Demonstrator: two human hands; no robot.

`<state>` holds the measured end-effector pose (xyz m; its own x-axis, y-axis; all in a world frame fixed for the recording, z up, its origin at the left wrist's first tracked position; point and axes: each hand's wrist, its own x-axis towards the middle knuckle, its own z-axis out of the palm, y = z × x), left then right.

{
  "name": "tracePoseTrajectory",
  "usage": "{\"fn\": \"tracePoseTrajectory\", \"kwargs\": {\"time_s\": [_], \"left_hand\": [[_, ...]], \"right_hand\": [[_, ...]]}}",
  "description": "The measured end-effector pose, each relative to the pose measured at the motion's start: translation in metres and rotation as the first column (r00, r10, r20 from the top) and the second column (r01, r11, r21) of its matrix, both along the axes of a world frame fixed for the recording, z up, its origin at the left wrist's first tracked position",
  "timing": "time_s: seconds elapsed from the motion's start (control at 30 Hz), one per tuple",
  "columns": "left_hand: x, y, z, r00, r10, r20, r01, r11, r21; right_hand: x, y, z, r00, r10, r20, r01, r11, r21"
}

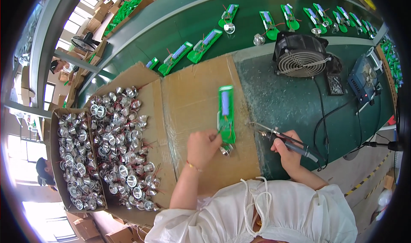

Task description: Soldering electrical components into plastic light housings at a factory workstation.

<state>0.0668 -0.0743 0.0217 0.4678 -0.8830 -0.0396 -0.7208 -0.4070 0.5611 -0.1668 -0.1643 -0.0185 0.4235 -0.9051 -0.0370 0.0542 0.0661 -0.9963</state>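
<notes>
In front of me a green plastic housing (231,134) lies on the cardboard sheet (197,89), with a blue cylindrical battery (225,104) and thin wires in it. My left hand (203,146) is closed in a pinch at the housing's lower left edge; what the fingertips grip is hidden. Just below the housing, beside those fingers, sits a silver lamp reflector (227,149). My right hand (287,152) is wrapped round a soldering iron (295,146). The iron points left toward the housing, with a thin metal tube along it, and its tip is apart from the housing.
Left of me, cardboard boxes (105,174) hold many silver reflectors with red wires. A green conveyor belt (244,41) carries several similar housings behind. A black fan (302,56) stands at the back right, near a blue soldering station (364,80). Black cables (323,123) cross the right bench.
</notes>
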Motion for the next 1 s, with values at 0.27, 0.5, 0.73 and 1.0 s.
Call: {"fn": "tracePoseTrajectory", "kwargs": {"time_s": [0.27, 0.5, 0.73, 1.0], "left_hand": [[0.085, -0.231, -0.012, 0.951, -0.075, 0.301, 0.127, 0.979, -0.159], [0.149, -0.237, -0.010, 0.889, 0.019, 0.457, 0.038, 0.992, -0.116], [0.104, -0.146, -0.010, 0.930, -0.048, 0.365, 0.115, 0.980, -0.163], [0.076, 0.002, -0.017, 0.854, 0.392, 0.342, -0.275, 0.899, -0.342]], "right_hand": [[0.005, -0.002, 0.005, 0.999, 0.004, 0.054, -0.008, 0.997, 0.083], [0.003, -0.007, 0.005, 0.997, -0.018, 0.080, 0.002, 0.981, 0.192], [0.005, -0.008, 0.003, 1.000, -0.022, 0.008, 0.020, 0.993, 0.114], [0.012, -0.006, -0.002, 0.997, -0.071, 0.031, 0.069, 0.997, 0.045]]}}
